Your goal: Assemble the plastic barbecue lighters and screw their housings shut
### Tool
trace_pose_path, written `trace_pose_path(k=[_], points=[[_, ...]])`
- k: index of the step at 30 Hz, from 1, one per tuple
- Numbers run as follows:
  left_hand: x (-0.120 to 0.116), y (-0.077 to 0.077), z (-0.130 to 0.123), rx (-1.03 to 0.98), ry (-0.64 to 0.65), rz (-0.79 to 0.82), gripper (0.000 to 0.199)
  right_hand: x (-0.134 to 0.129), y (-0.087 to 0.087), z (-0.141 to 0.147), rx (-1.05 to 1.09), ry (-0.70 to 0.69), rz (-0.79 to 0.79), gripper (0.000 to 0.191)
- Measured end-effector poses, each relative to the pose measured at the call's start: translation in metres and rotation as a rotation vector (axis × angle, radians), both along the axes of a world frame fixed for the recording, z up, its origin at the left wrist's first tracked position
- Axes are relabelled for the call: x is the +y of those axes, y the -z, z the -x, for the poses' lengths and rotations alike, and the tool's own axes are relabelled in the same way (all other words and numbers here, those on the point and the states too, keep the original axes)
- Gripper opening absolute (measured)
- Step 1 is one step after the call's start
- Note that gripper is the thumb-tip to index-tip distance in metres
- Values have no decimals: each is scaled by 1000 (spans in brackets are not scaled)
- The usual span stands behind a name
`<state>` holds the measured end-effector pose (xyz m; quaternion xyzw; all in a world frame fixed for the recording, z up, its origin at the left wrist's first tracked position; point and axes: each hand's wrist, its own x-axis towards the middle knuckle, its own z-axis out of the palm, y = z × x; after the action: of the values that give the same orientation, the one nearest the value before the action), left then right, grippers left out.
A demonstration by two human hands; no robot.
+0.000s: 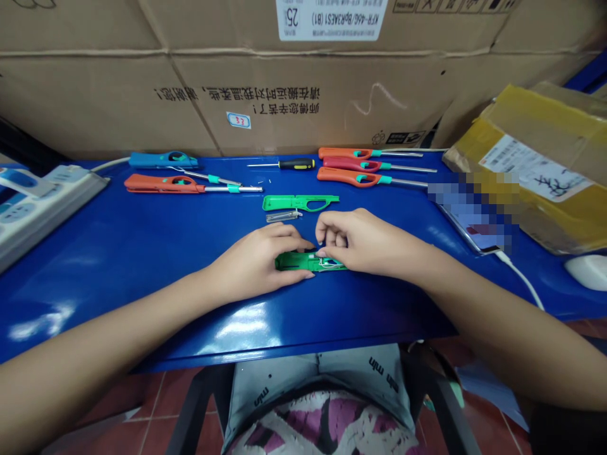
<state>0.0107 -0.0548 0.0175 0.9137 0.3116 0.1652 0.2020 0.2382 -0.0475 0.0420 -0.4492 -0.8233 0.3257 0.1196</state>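
An open green lighter half-shell (pixel 293 260) lies on the blue tabletop in front of me, with thin white wires (pixel 332 263) at its right end. My left hand (pixel 258 258) grips the shell's left part between thumb and fingers. Over the right part, my right hand (pixel 365 243) is closed in a pinch at the wires. Whatever small part sits between its fingertips is hidden. Just beyond the hands are the matching green half-shell (pixel 284 202) with its trigger loop and a clear fuel tank (pixel 282 217).
A screwdriver (pixel 298 164) lies at the back, between blue (pixel 156 160) and orange (pixel 161 184) lighters on the left and several red-orange lighters (pixel 348 165) on the right. A power strip (pixel 42 199), phone (pixel 469 221), taped carton (pixel 535 164) and white mouse (pixel 588 270) flank the work area. A large cardboard box (pixel 227 82) stands behind.
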Motion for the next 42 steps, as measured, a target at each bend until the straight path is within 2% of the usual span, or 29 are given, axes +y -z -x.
trace_pose_path(k=[5,11,17,20,25,27,33,42], points=[[0,-2,-1,1,-9,50,30,1,0,1,20,14,34,12],[2,0,3,-7,7,-40,28,3,-2,-3,34,36,12,15],[3,3,5,7,42,-103,33,9,-4,-9,57,76,199,10],[3,3,5,15,49,-125,34,12,-11,-17,17,50,146,12],[3,3,6,43,60,-160,34,12,-20,-28,-174,-147,75,12],[3,3,6,49,63,-164,35,11,-20,-29,-206,-184,71,13],[3,2,6,67,80,-183,35,10,-16,-23,-206,-188,75,14],[2,2,6,71,96,-194,35,9,-19,-26,-181,-226,-6,12]])
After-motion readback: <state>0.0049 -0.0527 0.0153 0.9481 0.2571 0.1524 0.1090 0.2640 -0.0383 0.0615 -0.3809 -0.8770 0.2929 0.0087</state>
